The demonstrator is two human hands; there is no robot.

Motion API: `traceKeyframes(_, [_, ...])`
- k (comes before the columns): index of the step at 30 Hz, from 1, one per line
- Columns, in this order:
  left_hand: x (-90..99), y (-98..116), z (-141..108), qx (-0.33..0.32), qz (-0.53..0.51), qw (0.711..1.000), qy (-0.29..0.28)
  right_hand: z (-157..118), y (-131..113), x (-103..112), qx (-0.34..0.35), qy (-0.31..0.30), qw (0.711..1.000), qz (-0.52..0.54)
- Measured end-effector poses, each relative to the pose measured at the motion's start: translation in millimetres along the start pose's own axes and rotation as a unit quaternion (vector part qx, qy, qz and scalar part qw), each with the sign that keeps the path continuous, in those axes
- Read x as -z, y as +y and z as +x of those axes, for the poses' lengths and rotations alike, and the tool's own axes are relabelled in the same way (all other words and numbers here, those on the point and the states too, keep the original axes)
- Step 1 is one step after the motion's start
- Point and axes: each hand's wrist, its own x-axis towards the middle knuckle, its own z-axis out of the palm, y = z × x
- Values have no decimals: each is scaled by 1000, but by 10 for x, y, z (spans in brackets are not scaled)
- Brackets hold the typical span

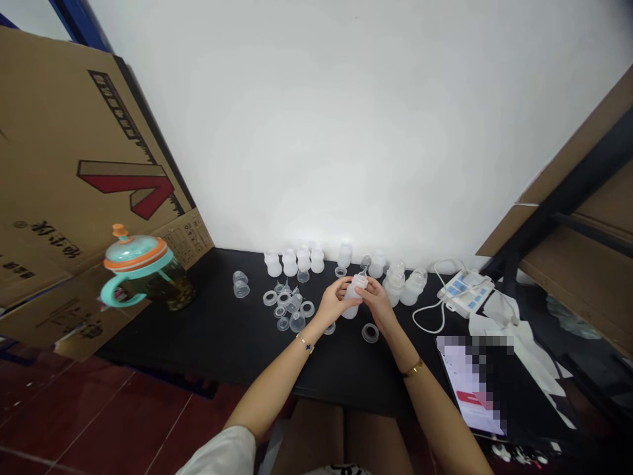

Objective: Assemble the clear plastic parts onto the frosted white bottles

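Both hands, left (334,303) and right (378,301), close together around a white bottle (353,297), right of centre in the frame. Loose clear parts (291,307) lie to its left; more bottles (303,258) stand behind, along the black table's (222,353) far edge.

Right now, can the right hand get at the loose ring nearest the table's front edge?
Probably yes: the ring lies close by on the table, uncovered. The right hand is on the bottle, though, so it would likely need to let go first.
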Motion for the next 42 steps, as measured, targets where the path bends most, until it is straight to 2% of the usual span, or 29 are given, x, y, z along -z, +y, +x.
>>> traceKeyframes(14, [-14, 4, -5, 4, -21, 1000, -3, -14, -18, -12, -5, 18, 1000, 5])
traceKeyframes(24, [-21, 17, -5, 10, -24, 1000, 3, -20, -32, -26, 5, -21, 1000, -10])
traceKeyframes(42, [-16, 9, -7, 5, -19, 1000, -5, 26, 72, 35, 11, -5, 1000, -4])
